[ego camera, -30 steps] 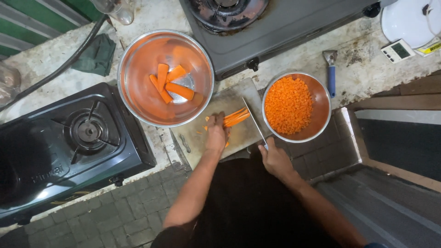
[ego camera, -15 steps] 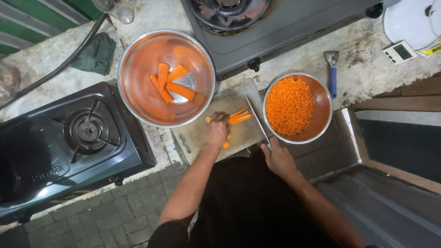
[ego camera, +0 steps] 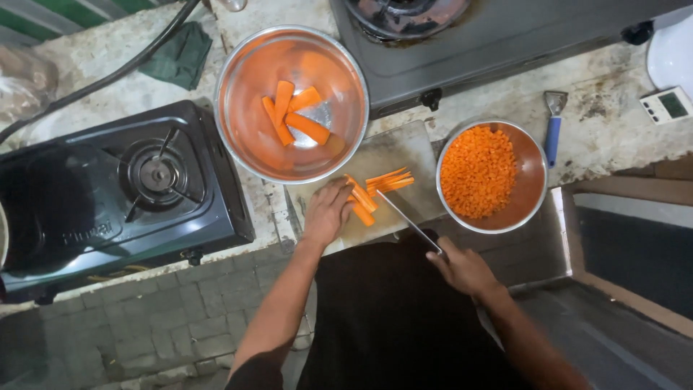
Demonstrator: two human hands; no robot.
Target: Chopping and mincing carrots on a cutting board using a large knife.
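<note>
On the cutting board point(ego camera: 393, 155), the left hand point(ego camera: 326, 213) presses down carrot strips point(ego camera: 375, 189); the right hand point(ego camera: 462, 269) grips a knife point(ego camera: 406, 220), blade reaching them. A small white rectangular timer point(ego camera: 665, 105) lies on the surface point(ego camera: 606, 115) at three o'clock.

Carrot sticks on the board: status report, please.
Left hand pins carrot sticks. Right hand grips knife, blade at sticks. Bowls close on both sides.
</note>
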